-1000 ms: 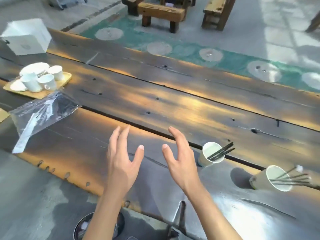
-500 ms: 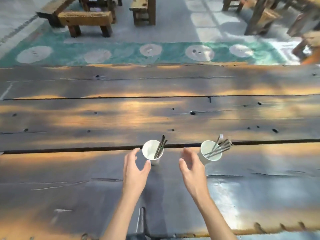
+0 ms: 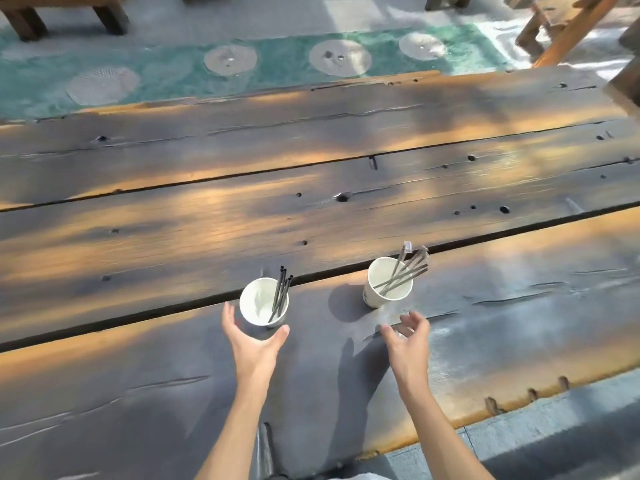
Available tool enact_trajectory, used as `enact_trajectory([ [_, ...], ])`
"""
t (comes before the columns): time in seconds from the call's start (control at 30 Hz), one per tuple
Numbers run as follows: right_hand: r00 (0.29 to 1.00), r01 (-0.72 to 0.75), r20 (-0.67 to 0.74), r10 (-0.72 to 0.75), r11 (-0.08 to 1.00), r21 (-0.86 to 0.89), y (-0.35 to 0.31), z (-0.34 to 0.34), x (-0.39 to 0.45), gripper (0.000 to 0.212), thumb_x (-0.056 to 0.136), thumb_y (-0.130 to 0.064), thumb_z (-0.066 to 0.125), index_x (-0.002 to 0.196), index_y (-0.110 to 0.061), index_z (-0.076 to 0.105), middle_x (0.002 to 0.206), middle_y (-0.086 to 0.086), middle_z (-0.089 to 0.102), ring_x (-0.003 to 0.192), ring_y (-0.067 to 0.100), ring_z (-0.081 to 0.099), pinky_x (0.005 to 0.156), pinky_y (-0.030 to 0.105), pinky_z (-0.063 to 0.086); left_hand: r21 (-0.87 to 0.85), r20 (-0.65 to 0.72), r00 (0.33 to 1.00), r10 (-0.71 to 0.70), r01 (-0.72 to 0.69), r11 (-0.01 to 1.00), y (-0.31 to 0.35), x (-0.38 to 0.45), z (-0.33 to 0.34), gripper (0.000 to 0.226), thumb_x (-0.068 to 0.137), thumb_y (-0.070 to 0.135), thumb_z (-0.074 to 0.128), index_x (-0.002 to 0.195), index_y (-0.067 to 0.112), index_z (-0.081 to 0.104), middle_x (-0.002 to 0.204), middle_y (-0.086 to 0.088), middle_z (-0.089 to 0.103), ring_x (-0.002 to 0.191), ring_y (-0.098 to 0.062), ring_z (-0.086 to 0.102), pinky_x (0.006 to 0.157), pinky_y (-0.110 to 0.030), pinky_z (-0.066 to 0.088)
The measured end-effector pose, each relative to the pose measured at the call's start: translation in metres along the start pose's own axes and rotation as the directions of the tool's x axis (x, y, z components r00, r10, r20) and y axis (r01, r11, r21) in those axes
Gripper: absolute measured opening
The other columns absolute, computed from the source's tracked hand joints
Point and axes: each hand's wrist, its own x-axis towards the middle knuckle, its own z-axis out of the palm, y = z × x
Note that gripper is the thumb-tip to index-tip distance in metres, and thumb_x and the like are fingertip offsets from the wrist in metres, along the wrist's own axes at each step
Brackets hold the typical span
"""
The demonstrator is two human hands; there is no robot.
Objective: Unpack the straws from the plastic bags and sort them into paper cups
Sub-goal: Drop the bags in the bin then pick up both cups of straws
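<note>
Two white paper cups stand upright on the dark wooden table (image 3: 346,209). The left cup (image 3: 258,303) holds a few bare black straws (image 3: 282,292). Several straws in clear wrappers (image 3: 403,273) lean out of the right cup (image 3: 384,284). My left hand (image 3: 254,341) cups the near side of the left cup, thumb and fingers spread on either side, touching it or nearly so. A little short of the right cup hovers my right hand (image 3: 408,336), fingers loosely curved and holding nothing. No plastic bag is in view.
A long gap between planks (image 3: 173,311) runs just behind the cups. The table's near edge (image 3: 502,414) drops off at the lower right. Wooden benches (image 3: 62,12) and a wooden frame (image 3: 568,26) stand on the floor beyond the table.
The view swung right, so the plastic bag and the tray of crockery left the frame. Both hands moved forward to the cups; the left now brackets the left cup.
</note>
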Motion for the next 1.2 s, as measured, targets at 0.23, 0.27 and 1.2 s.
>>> enact_trajectory([
  [0.23,0.989,0.034,0.141,-0.052,0.991,0.129,-0.006,0.006,0.037,0.099,0.077,-0.016,0.083,0.153,-0.029,0.021,0.154,-0.008,0.036,0.136,0.008,0.042,0.113,0.036,0.037,-0.101,-0.047,0.999,0.012,-0.017,0.995,-0.004,0.006,0.021,0.106,0.072,0.007,0.085,0.149,0.034,0.018,0.144,0.016,0.036,0.125,-0.001,0.042,0.095,-0.016,0.033],
  [0.27,0.987,0.041,0.146,-0.063,0.988,0.146,-0.008,0.007,0.041,0.1,0.075,-0.014,0.084,0.152,-0.03,0.023,0.152,-0.009,0.038,0.134,0.001,0.044,0.112,0.032,0.037,-0.096,-0.048,0.999,0.008,-0.012,0.995,-0.005,0.007,0.023,0.107,0.072,0.007,0.085,0.15,0.035,0.017,0.143,0.016,0.037,0.124,-0.002,0.043,0.096,-0.018,0.034],
  [1.2,0.946,0.185,0.228,-0.231,0.961,0.207,-0.081,0.067,0.112,0.077,0.067,-0.015,0.088,0.127,-0.036,0.044,0.123,-0.004,0.062,0.114,0.013,0.061,0.105,0.042,0.048,-0.199,-0.201,0.979,0.025,-0.065,0.978,0.041,0.078,0.051,0.082,0.071,0.015,0.088,0.131,0.036,0.037,0.126,0.019,0.053,0.118,0.0,0.055,0.103,-0.033,0.048],
])
